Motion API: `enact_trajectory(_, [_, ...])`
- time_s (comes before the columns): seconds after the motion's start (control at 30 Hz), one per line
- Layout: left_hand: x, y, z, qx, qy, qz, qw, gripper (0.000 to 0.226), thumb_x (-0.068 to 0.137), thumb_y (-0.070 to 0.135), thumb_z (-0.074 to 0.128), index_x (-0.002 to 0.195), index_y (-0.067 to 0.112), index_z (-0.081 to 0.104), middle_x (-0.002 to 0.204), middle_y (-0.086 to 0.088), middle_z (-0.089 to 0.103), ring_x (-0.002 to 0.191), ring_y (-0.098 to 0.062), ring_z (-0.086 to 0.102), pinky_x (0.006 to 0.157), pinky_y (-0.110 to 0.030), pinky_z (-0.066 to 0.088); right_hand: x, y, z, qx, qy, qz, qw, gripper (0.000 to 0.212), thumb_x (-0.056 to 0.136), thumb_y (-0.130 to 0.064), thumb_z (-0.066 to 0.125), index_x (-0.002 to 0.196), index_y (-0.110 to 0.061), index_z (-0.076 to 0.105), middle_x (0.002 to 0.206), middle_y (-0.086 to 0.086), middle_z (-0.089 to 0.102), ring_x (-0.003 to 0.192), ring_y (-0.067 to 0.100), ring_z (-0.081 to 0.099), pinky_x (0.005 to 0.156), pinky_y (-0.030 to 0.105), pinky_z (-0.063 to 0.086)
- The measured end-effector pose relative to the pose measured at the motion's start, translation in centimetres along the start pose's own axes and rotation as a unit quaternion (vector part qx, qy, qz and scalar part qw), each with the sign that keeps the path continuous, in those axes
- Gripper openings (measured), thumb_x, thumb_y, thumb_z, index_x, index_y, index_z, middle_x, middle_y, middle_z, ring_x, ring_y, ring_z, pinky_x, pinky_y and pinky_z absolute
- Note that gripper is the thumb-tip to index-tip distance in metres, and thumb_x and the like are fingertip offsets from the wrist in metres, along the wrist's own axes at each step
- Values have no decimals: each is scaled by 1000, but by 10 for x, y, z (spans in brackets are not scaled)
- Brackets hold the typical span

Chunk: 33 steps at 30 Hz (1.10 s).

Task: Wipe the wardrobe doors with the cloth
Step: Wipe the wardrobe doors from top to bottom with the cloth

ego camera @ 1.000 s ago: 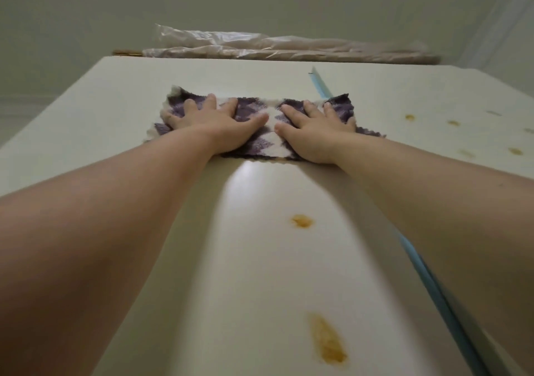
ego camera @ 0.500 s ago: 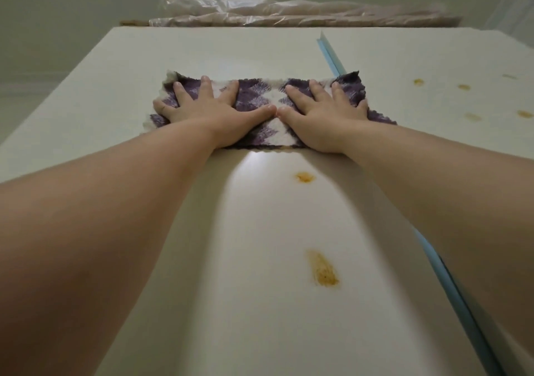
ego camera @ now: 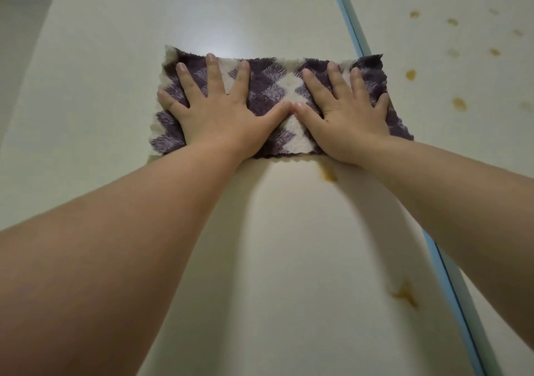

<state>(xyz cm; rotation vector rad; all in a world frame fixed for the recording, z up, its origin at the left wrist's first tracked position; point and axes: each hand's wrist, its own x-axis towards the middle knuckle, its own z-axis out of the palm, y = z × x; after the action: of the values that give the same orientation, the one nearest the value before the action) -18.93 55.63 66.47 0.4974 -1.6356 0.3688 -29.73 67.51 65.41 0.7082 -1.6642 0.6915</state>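
Both hands and the cloth (ego camera: 274,101) have slid down the door (ego camera: 95,57) since a moment ago — the upper stain (ego camera: 328,172) that lay clear below now pokes out from under the cloth's lower edge. Left hand (ego camera: 219,115) lies flat, fingers spread, pressing the cloth's left half; right hand (ego camera: 346,115) does likewise on the right half, thumbs touching. Neither grips — palms open. Lower down sits another stain (ego camera: 404,296), beside the blue strip (ego camera: 355,31). Small spots (ego camera: 459,104) dot the right door (ego camera: 450,150).
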Motion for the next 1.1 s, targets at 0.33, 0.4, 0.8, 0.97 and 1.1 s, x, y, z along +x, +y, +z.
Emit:
enact_trajectory(0.33, [-70, -16, 7, -19, -12, 31, 999, 94, 67, 88, 11, 146, 39, -5, 157, -4, -14, 140, -40, -18, 105, -67, -8, -81, -11, 15, -7, -21, 31, 999, 58, 93, -60, 16, 145, -45, -6, 157, -6, -17, 142, 23, -20, 108, 62, -10])
enact_trajectory(0.4, [-87, -15, 9, -26, -12, 27, 999, 93, 68, 87, 12, 145, 39, -6, 157, -4, -15, 140, -40, -19, 104, -67, -9, -98, -9, 18, -11, -20, 25, 999, 58, 93, -61, 15, 145, -45, -7, 156, -6, -18, 142, 23, -20, 108, 62, -10])
enact_trajectory(0.8, [-212, -12, 32, 8, -16, 31, 999, 83, 76, 77, 25, 144, 30, 30, 154, -13, 21, 139, -45, 10, 98, -75, 10, -223, -1, 46, 24, -8, 45, 999, 63, 91, -63, 9, 147, -36, 11, 158, 2, 7, 143, 30, 2, 104, 67, 4])
enact_trajectory(0.97, [-236, -18, 31, 16, -34, 30, 999, 82, 80, 78, 14, 144, 30, 30, 154, -13, 20, 139, -45, 9, 98, -74, 9, -242, 8, 47, 1, -25, 2, 1000, 63, 92, -63, 12, 148, -34, 16, 157, 4, 11, 143, 34, 6, 102, 69, 7])
enact_trajectory(1.1, [-204, -17, 27, 18, -31, 21, 999, 85, 78, 78, 11, 143, 28, 33, 153, -15, 23, 137, -50, 14, 90, -81, 12, -209, 7, 41, -9, -21, -16, 1000, 64, 91, -64, 12, 147, -34, 18, 157, 5, 14, 142, 33, 7, 100, 70, 6])
